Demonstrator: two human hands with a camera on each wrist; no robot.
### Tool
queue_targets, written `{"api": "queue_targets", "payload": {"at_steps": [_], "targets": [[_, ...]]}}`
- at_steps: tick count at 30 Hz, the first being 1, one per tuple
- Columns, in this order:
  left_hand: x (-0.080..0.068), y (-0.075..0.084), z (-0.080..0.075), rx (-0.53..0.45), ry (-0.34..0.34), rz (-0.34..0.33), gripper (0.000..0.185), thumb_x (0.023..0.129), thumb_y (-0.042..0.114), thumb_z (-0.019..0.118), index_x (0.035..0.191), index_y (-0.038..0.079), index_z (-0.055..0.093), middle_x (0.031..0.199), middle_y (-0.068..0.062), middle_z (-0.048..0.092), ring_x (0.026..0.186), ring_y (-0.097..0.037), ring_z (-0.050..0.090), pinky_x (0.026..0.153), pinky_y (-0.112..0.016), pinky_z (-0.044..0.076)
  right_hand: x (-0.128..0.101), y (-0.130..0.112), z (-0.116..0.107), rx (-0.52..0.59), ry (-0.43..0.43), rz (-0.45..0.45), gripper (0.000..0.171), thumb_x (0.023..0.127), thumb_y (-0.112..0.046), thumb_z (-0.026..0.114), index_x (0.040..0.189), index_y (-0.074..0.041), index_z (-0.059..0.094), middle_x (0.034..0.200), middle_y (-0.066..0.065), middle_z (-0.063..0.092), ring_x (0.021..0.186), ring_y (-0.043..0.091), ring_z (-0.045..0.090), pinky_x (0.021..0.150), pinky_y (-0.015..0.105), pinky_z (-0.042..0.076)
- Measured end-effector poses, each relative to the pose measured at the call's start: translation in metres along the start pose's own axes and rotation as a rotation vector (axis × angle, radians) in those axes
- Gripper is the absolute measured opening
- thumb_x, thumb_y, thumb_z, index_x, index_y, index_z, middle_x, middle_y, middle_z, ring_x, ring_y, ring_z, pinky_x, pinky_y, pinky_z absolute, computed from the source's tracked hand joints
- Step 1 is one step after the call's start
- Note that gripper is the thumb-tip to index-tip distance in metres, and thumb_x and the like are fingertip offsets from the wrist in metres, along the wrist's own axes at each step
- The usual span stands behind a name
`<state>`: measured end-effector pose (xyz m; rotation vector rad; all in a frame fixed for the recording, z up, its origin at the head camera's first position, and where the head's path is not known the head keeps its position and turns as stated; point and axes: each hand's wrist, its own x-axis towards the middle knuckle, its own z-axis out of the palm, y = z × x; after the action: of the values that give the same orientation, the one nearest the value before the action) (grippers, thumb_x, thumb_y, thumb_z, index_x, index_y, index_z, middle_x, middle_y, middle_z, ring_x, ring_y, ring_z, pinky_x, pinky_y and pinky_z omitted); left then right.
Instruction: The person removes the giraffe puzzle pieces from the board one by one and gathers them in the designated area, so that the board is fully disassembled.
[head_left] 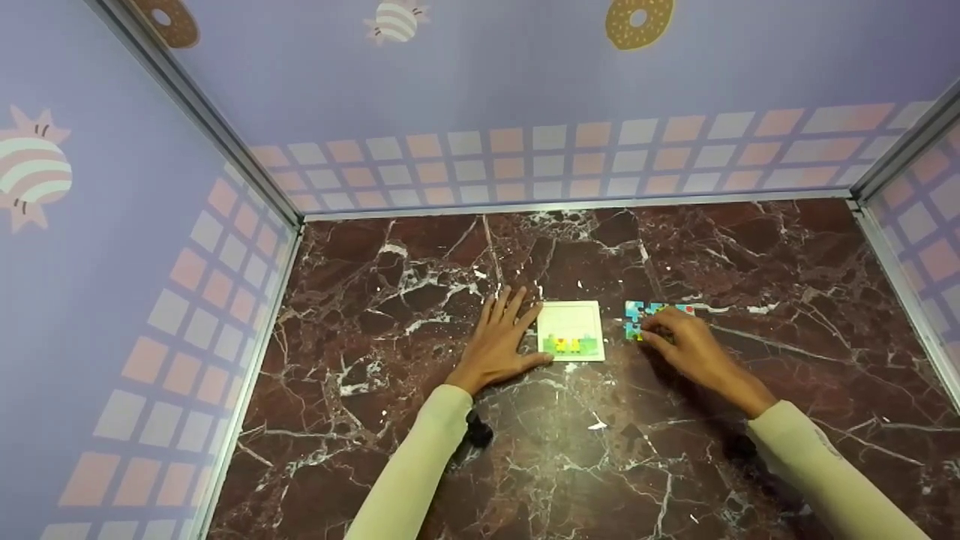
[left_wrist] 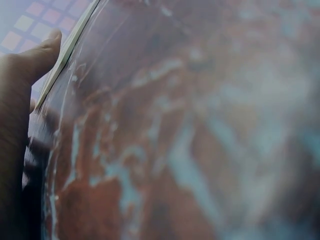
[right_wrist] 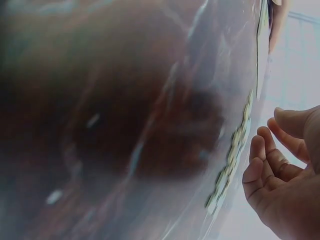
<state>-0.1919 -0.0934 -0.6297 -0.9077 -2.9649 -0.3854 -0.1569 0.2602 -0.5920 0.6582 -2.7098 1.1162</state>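
Note:
A square, pale puzzle board [head_left: 570, 316] lies on the marble-patterned table, with a coloured strip of yellow, red and green along its near side. My left hand [head_left: 496, 341] is spread flat at its left side, fingertips and thumb right at the border. In the left wrist view, the thumb [left_wrist: 46, 52] overlaps the board's edge [left_wrist: 64, 59]. To the right lie several small blue jigsaw pieces [head_left: 634, 309]. Over them hovers my right hand [head_left: 690, 349], its fingers loosely bent. The right wrist view shows these fingers [right_wrist: 256, 145] beside the row of pieces [right_wrist: 230, 159], with nothing visible between them.
Purple walls with pink and white checks [head_left: 495, 161] enclose the table [head_left: 420, 465] at the back, left and right. A metal strip [head_left: 465, 213] runs along the back edge. Dark devices sit at both wrists, below the pale sleeves [head_left: 420, 457].

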Motion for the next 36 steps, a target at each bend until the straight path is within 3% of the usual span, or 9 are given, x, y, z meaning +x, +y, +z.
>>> {"api": "queue_targets", "payload": {"at_steps": [14, 23, 36], "targets": [[-0.002, 0.000, -0.002, -0.023, -0.024, 0.011, 0.103, 0.082, 0.088, 0.044, 0.163, 0.027, 0.023, 0.170, -0.012, 0.006, 0.156, -0.037, -0.001, 0.124, -0.057, -0.003, 0.019, -0.020, 0.021, 0.016, -0.060, -0.041, 0.011, 0.090, -0.007, 0.076, 0.101, -0.006, 0.076, 0.095, 0.002, 0.069, 0.081, 0.012, 0.062, 0.068, 0.030, 0.053], [-0.002, 0.000, -0.001, -0.020, -0.023, 0.015, 0.102, 0.083, 0.087, 0.044, 0.162, 0.027, 0.023, 0.170, -0.013, 0.005, 0.155, -0.037, -0.001, 0.124, -0.057, -0.002, 0.030, -0.032, 0.032, 0.054, -0.062, -0.064, 0.007, 0.089, -0.004, 0.077, 0.096, -0.005, 0.075, 0.094, 0.001, 0.069, 0.087, 0.015, 0.064, 0.076, 0.038, 0.055], [-0.003, 0.001, -0.002, -0.008, -0.001, 0.022, 0.101, 0.083, 0.087, 0.044, 0.162, 0.026, 0.026, 0.170, -0.009, 0.008, 0.155, -0.038, 0.001, 0.124, -0.059, 0.000, 0.038, -0.048, 0.055, 0.062, -0.109, -0.067, 0.010, 0.090, -0.009, 0.077, 0.099, -0.005, 0.075, 0.093, 0.002, 0.067, 0.080, 0.013, 0.062, 0.071, 0.032, 0.056]]}}
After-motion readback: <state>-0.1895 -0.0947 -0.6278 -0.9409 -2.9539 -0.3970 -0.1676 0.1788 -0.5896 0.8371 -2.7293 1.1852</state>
